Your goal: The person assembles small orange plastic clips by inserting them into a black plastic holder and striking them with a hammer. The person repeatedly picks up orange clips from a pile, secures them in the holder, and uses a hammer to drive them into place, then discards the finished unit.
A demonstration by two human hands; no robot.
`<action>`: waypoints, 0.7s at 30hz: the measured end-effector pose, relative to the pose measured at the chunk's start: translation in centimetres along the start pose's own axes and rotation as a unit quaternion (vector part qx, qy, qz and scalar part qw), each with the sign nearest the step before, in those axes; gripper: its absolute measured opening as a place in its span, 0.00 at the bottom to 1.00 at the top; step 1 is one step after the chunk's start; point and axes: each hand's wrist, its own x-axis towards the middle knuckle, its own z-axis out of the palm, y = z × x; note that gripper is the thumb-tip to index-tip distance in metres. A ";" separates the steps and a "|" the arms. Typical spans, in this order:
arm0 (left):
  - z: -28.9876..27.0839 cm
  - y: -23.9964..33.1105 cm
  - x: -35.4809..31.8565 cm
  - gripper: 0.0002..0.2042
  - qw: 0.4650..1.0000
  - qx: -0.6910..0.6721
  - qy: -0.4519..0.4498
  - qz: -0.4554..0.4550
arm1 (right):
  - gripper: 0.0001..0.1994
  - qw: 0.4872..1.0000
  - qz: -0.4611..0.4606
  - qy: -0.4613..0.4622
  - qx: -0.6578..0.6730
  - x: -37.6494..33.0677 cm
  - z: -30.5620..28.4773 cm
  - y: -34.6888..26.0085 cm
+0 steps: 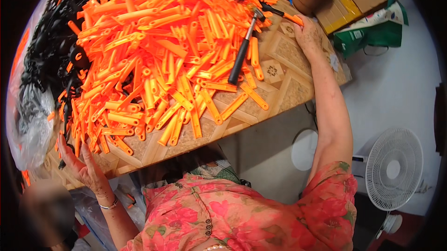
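A great heap of orange plastic strips covers the upper left and centre of the frame, spilling down the patterned tabletop. The left hand, fingers spread and released, rests at the heap's lower-left edge, seemingly to stop pieces sliding off. The right hand, upper right, lies on the tabletop with its fingertips touching an orange-handled tool (grip unclear). 1 black-handled hammer lies between them, near the right hand. Black parts sit far left.
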 end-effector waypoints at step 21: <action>-1.0 2.0 -1.4 0.20 0.989 -0.099 -0.007 0.113 | 0.07 0.857 0.015 -0.208 0.472 -12.7 -10.2 -21.3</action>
